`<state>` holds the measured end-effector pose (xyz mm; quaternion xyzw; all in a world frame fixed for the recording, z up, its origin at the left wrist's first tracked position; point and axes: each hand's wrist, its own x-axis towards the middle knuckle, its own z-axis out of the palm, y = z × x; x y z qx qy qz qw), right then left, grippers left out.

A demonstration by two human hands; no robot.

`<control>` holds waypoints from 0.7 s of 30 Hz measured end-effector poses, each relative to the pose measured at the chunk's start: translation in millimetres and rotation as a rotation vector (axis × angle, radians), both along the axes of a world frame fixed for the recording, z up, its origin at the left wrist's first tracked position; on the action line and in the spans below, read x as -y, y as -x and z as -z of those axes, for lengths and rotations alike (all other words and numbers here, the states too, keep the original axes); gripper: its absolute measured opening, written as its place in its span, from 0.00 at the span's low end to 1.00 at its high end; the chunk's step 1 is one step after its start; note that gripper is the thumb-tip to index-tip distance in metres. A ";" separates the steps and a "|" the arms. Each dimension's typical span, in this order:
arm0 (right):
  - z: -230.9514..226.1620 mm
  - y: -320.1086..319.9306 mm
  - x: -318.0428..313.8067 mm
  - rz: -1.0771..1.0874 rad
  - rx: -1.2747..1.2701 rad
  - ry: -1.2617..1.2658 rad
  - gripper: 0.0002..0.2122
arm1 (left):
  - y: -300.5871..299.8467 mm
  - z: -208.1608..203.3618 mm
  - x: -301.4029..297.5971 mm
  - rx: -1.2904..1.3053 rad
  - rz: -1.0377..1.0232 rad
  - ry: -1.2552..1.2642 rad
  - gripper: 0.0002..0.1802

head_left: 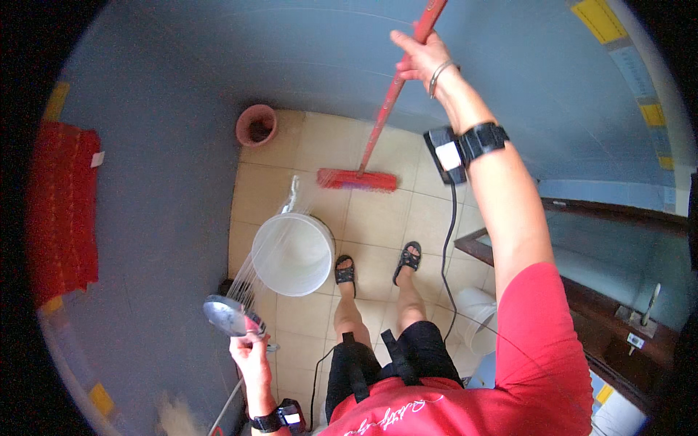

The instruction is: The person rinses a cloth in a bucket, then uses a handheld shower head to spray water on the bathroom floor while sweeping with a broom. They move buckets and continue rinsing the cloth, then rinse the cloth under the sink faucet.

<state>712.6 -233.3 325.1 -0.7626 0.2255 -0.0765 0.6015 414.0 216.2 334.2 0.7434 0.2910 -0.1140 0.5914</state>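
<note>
My left hand (251, 354) is closed round the handle of a shower head (234, 315), low on the left. Streams of water spray from it up and to the right, across the white bucket (289, 272) and toward the floor beyond. My right hand (425, 57) grips the red handle of a broom (379, 120) high up, with the thumb stretched out along one side. The broom's wide red head (356, 179) rests on the tiles past the bucket, its bristles slightly blurred.
A pink bin (257, 125) stands in the far left corner. Blue-grey walls close in on the left and far side, with a red cloth (69, 211) on the left wall. At right are a dark-framed counter (618, 349) and another white bucket (476, 320). Black cables hang near my legs.
</note>
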 end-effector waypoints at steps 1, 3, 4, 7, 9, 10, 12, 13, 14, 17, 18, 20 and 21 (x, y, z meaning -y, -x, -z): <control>-5.5 -7.1 2.1 -0.086 -0.086 -0.057 0.25 | 4.3 -2.2 1.9 0.018 0.028 -0.068 0.05; -5.4 -5.7 7.7 -0.089 -0.209 -0.031 0.19 | 12.1 -2.3 7.5 0.035 0.048 -0.018 0.07; -3.9 1.6 10.0 -0.117 -0.187 -0.092 0.18 | 14.2 -1.8 7.9 0.059 0.066 0.021 0.08; -0.8 49.0 19.0 -0.102 -0.184 -0.195 0.15 | 11.4 0.4 11.3 0.112 0.062 -0.014 0.07; -4.7 106.3 11.0 -0.062 -0.132 -0.240 0.11 | 6.8 2.9 11.2 0.138 0.066 -0.019 0.08; -13.5 132.2 15.5 -0.032 -0.096 -0.297 0.10 | 2.3 0.3 13.6 0.109 0.053 -0.061 0.09; -31.6 187.3 16.9 -0.034 -0.034 -0.287 0.09 | -0.9 -1.2 12.2 0.154 0.117 -0.025 0.11; -37.8 212.5 13.7 -0.011 -0.031 -0.320 0.10 | -2.9 -2.7 12.1 0.158 0.128 -0.002 0.11; -40.3 236.4 8.0 0.024 -0.021 -0.357 0.10 | -5.1 -4.5 12.6 0.178 0.149 0.030 0.11; -41.4 306.3 -8.5 0.090 -0.113 -0.433 0.14 | -10.1 -11.2 16.0 0.194 0.206 0.082 0.08; -40.5 330.3 -15.3 0.114 -0.154 -0.455 0.17 | -10.6 -12.2 15.7 0.181 0.200 0.138 0.07; -35.3 378.2 -33.6 0.067 -0.253 -0.434 0.23 | -11.4 -14.6 18.1 0.224 0.231 0.153 0.07; -32.1 401.7 -45.1 0.053 -0.343 -0.411 0.24 | -11.4 -16.1 18.5 0.209 0.233 0.151 0.08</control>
